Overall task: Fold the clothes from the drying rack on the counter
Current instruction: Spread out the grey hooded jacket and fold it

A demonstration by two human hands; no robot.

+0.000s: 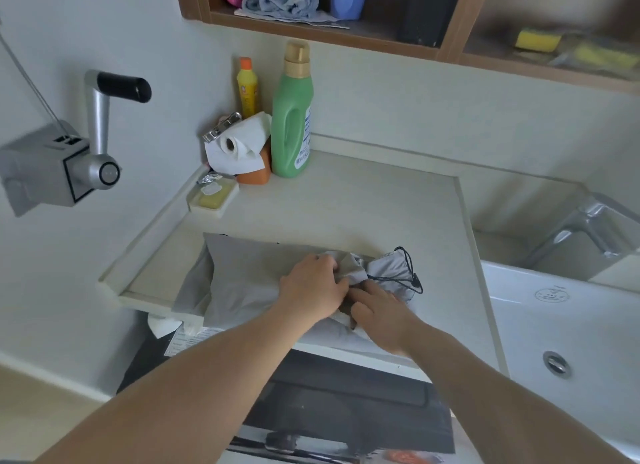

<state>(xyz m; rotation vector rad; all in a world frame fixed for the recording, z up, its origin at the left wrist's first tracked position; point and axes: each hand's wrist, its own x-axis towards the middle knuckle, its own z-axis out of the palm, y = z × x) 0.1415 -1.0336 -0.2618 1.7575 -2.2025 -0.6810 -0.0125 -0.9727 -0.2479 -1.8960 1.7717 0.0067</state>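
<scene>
L hand (313,285) grips bunched grey garment (242,276) on counter (381,207), R hand (377,308) fingers flat on it

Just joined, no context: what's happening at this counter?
A person is folding a grey garment on the counter. The left hand grips a bunched part of the fabric near its black drawstring; the right hand rests on the cloth beside it. The fold isn't finished. A green detergent bottle stands at the back.

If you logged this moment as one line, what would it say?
step: folding | item: grey garment on counter | left hand: grips bunched end | right hand: rests on cloth | fold: unfinished
</scene>
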